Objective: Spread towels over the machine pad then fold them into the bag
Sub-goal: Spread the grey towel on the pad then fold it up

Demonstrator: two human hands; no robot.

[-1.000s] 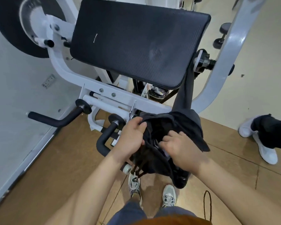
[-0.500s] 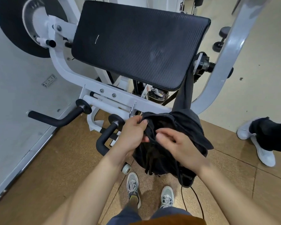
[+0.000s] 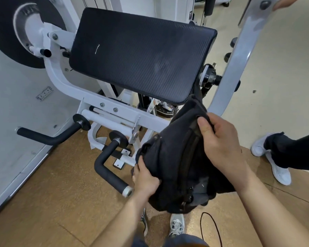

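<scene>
The right hand [image 3: 219,145] is curled over the upper edge of a black fabric bag with a dark zip [image 3: 168,168]. The thumb lies on the near face beside the zip and the fingers wrap behind the cloth. The left hand [image 3: 146,177] grips the bag's lower left edge, fingers bunched into the fabric. Between the two hands the bag hangs in the air, tilted, just below the near right corner of the black textured machine pad [image 3: 141,56]. A dark strap [image 3: 196,90] rises from the bag toward the black bolt at the pad's right side. What lies inside the bag cannot be made out.

The pad sits bare and slanted on a white steel frame [image 3: 103,102]. Two black foam-covered handles [image 3: 109,168] jut from the frame, to the left of the left hand. A black weight plate [image 3: 2,32] hangs at the far left. Below are the person's grey sneakers [image 3: 177,225] on a brown cork floor [image 3: 52,202], with a thin black cord [image 3: 210,227] looping beside them. At the right edge stands another person's white shoe [image 3: 278,172].
</scene>
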